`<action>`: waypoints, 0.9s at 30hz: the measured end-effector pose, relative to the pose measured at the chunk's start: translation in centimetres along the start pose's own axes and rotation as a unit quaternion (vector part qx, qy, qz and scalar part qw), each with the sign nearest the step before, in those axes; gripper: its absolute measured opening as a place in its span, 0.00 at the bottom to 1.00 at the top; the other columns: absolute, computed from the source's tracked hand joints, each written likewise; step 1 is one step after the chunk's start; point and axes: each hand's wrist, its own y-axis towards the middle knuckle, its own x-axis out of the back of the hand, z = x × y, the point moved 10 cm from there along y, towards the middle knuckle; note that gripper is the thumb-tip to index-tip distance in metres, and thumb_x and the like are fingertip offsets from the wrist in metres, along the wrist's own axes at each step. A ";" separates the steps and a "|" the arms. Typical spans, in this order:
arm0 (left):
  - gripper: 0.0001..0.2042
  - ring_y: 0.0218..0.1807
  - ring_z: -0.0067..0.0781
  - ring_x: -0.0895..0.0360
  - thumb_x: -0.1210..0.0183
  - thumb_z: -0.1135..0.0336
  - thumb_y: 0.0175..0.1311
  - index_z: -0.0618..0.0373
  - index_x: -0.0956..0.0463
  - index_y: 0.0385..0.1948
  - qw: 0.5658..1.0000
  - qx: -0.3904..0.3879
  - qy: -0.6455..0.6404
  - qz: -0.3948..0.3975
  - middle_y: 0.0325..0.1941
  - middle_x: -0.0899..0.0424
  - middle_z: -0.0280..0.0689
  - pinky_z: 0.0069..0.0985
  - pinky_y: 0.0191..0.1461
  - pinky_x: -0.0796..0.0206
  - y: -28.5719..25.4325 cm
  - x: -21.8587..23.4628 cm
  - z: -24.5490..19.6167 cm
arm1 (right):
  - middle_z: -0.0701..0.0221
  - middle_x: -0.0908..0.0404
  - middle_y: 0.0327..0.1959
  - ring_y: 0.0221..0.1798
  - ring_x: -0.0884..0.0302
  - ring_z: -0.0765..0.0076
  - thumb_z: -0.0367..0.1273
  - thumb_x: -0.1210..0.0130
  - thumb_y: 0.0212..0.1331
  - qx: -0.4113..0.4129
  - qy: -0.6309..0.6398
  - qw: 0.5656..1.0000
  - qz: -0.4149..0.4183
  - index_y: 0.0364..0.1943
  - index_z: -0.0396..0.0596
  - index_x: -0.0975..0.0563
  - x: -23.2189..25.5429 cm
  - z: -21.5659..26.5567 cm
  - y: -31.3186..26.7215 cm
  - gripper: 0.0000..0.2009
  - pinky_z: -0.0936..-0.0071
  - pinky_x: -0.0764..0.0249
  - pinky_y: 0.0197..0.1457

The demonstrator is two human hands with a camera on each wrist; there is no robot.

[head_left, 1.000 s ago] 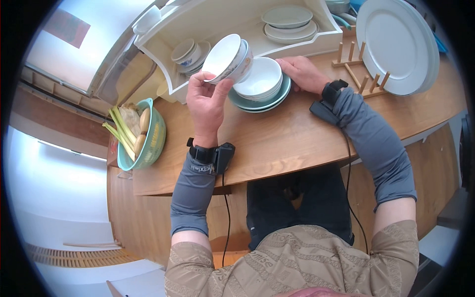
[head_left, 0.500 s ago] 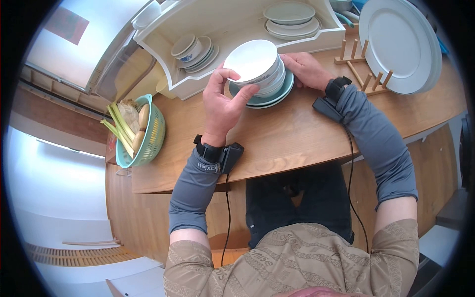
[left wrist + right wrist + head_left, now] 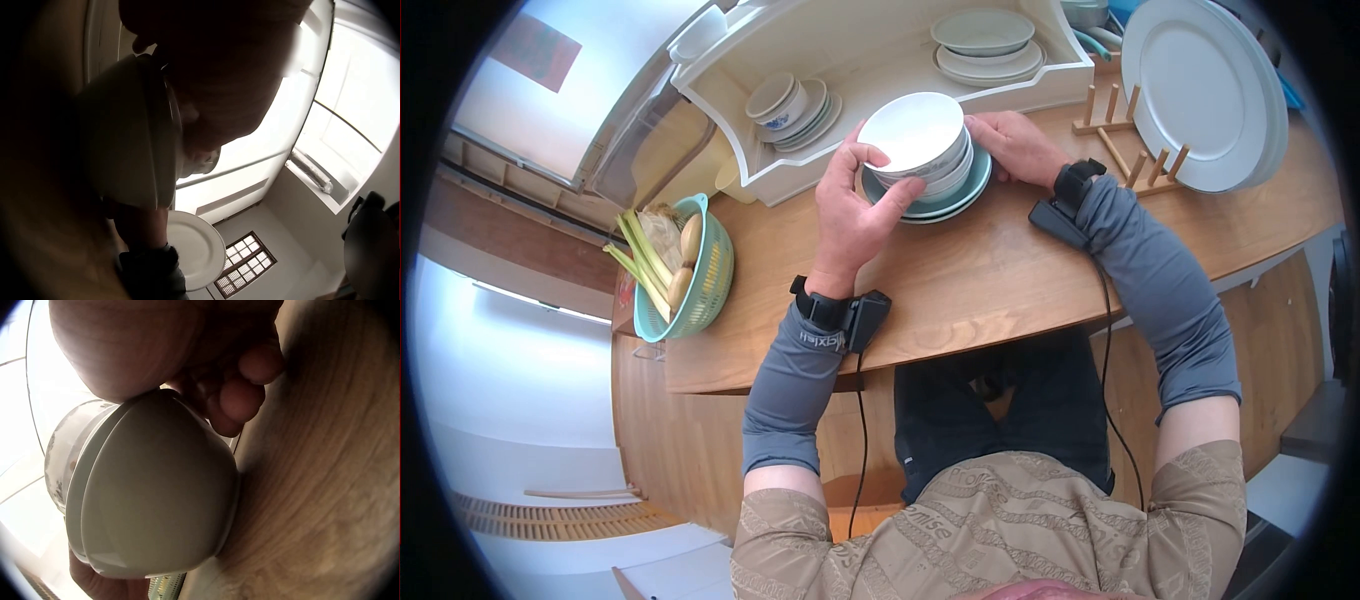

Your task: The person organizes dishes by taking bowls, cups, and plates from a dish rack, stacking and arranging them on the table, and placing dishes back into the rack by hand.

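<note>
In the head view, my left hand grips the top white bowls by the near left side, thumb low on the outer wall. They sit in a stack of white bowls, nested in two larger teal bowls on the table. My right hand holds the stack at its far right side. From the right wrist, its fingertips curl beside the outer wall of a large bowl. A patterned bowl rises above the stacked rims there. The left wrist view is dark, with a bowl beside the hand.
Behind stands a cream shelf with small bowls and saucers at left and plates at right. Large white plates lean in a wooden peg rack. A teal basket of vegetables is at the table's left end.
My left hand has moved right and brought the tilted bowls onto the white stack, where they now sit nearly level. My right hand has stayed beside the stack.
</note>
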 end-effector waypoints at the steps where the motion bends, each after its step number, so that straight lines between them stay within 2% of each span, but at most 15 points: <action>1: 0.17 0.75 0.54 0.35 0.26 0.66 0.54 0.57 0.27 0.37 1.000 -0.002 0.000 0.006 0.63 0.23 0.59 0.38 0.74 0.42 0.0 -0.1 0.0 | 0.72 0.24 0.20 0.17 0.27 0.76 0.50 0.59 0.78 -0.002 -0.001 1.000 -0.003 0.41 0.40 0.17 0.0 0.0 -0.1 0.27 0.75 0.29 0.20; 6: 0.16 0.76 0.57 0.37 0.27 0.62 0.58 0.58 0.27 0.38 0.999 0.014 -0.038 0.016 0.60 0.21 0.57 0.41 0.74 0.43 0.0 0.1 0.5 | 0.72 0.24 0.20 0.17 0.27 0.76 0.50 0.59 0.78 -0.028 0.002 1.000 -0.009 0.40 0.40 0.17 0.0 -0.1 -0.4 0.27 0.74 0.29 0.20; 11: 0.17 0.76 0.59 0.36 0.28 0.59 0.60 0.59 0.26 0.38 0.997 -0.030 0.064 0.023 0.59 0.20 0.58 0.41 0.74 0.43 0.4 0.5 -0.6 | 0.72 0.23 0.20 0.17 0.28 0.76 0.50 0.60 0.78 -0.004 0.008 1.000 -0.006 0.40 0.40 0.18 0.0 -0.2 -0.1 0.27 0.74 0.30 0.20; 15: 0.17 0.76 0.59 0.36 0.28 0.58 0.60 0.59 0.26 0.37 0.998 -0.039 0.052 0.015 0.60 0.20 0.60 0.41 0.74 0.42 0.4 0.6 -0.8 | 0.72 0.24 0.20 0.17 0.28 0.76 0.50 0.59 0.78 -0.013 -0.006 1.000 -0.002 0.40 0.40 0.18 0.0 0.3 -0.4 0.27 0.74 0.30 0.20; 18: 0.16 0.76 0.56 0.37 0.28 0.61 0.60 0.58 0.26 0.38 0.999 -0.031 0.038 0.013 0.63 0.23 0.62 0.40 0.74 0.43 0.4 0.6 -0.5 | 0.72 0.24 0.20 0.17 0.28 0.76 0.50 0.59 0.78 -0.009 -0.007 1.000 -0.005 0.40 0.40 0.18 0.0 0.3 -0.3 0.27 0.74 0.30 0.21; 20: 0.15 0.77 0.52 0.38 0.29 0.64 0.62 0.57 0.27 0.41 0.998 -0.008 -0.059 0.000 0.69 0.29 0.63 0.39 0.75 0.44 0.3 0.6 0.1 | 0.71 0.24 0.20 0.17 0.28 0.76 0.50 0.59 0.78 -0.011 -0.002 1.000 -0.003 0.41 0.39 0.18 0.0 -0.3 -0.1 0.27 0.73 0.29 0.21; 21: 0.15 0.77 0.52 0.38 0.29 0.64 0.62 0.57 0.27 0.41 0.998 -0.007 -0.059 0.001 0.69 0.29 0.63 0.39 0.75 0.44 0.4 0.7 0.1 | 0.71 0.24 0.20 0.17 0.28 0.76 0.50 0.59 0.78 -0.011 -0.002 1.000 -0.003 0.41 0.39 0.18 0.0 -0.2 0.0 0.27 0.73 0.29 0.21; 23: 0.14 0.78 0.49 0.39 0.31 0.67 0.65 0.55 0.29 0.44 0.995 -0.021 -0.095 -0.025 0.74 0.37 0.64 0.38 0.76 0.45 0.4 1.4 -0.1 | 0.71 0.24 0.19 0.17 0.27 0.75 0.50 0.60 0.78 -0.010 -0.007 1.000 -0.003 0.42 0.39 0.17 0.0 -0.2 -0.1 0.27 0.73 0.29 0.22; 27: 0.13 0.77 0.48 0.39 0.33 0.67 0.67 0.55 0.29 0.44 0.993 -0.030 -0.104 -0.051 0.75 0.40 0.64 0.38 0.76 0.45 0.4 2.4 -0.5 | 0.71 0.24 0.19 0.16 0.27 0.75 0.50 0.60 0.78 -0.005 -0.008 1.000 -0.001 0.42 0.39 0.17 0.0 -0.1 0.0 0.27 0.74 0.29 0.22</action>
